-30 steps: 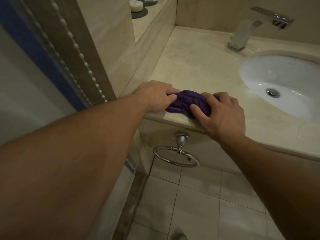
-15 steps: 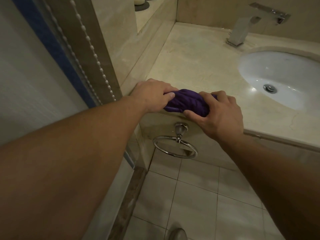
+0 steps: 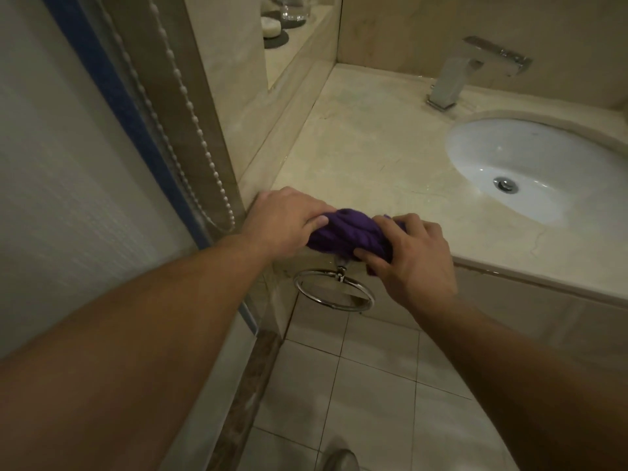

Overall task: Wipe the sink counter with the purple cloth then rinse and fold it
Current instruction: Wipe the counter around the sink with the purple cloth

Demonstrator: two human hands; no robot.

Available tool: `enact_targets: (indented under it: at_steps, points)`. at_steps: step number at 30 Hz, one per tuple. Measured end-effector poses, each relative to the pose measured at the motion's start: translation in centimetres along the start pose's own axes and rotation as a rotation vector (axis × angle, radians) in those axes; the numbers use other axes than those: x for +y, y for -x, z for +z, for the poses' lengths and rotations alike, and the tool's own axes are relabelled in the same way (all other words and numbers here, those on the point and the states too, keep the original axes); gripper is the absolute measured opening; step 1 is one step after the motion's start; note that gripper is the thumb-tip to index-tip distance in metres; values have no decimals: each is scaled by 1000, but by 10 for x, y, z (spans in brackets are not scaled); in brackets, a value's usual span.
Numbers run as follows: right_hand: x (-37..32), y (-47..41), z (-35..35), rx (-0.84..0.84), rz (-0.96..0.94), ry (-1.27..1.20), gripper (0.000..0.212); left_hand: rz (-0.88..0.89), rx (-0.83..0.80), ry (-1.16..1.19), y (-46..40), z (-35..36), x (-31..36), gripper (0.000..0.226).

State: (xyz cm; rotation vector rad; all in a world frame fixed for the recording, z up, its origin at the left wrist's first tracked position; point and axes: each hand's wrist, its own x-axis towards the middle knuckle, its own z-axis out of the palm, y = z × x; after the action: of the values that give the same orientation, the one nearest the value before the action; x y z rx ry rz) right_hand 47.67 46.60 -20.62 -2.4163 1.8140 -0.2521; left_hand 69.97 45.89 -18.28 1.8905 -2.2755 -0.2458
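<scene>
The purple cloth is bunched into a wrinkled roll at the front left edge of the beige marble counter. My left hand grips its left end, thumb pressed on the fabric. My right hand grips its right end, fingers wrapped over the front of the roll at the counter's edge. Much of the cloth is hidden under both hands. The white oval sink basin with a metal drain lies to the right, apart from the cloth.
A square chrome faucet stands behind the basin. A chrome towel ring hangs on the cabinet front just below the cloth. A raised ledge at the back left carries a soap and a glass. A bead chain hangs at left.
Both hands have stayed on the cloth and drawn it slightly over the counter's front edge. The camera has tilted, showing more of the ledge and faucet.
</scene>
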Motion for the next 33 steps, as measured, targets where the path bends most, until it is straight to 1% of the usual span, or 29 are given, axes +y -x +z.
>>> enact_targets:
  at_steps: [2,4,6,10,16,21,24,29,33]
  points:
    - [-1,7,-10,-57,-15,21,62,9,-44,-27,10,-5,6,27]
    - [-2,9,-24,-112,-34,36,56,15,-126,-45,12,-12,10,26]
    - [-2,7,-41,-166,-23,-1,51,-12,-189,14,9,-25,15,30]
    - [4,-5,-81,-192,44,-82,44,-26,-182,107,-10,-57,29,31]
    - [33,-33,-151,-256,108,-172,40,23,-268,108,-64,-123,68,30]
    - [68,-57,-215,-231,207,-274,32,84,-259,129,-117,-174,116,29]
    - [90,-68,-242,-195,248,-342,29,111,-238,132,-149,-192,142,29]
    - [129,-89,-273,-194,293,-344,30,158,-227,147,-200,-202,179,27]
    - [160,-109,-294,-229,315,-313,29,202,-229,181,-237,-207,199,26]
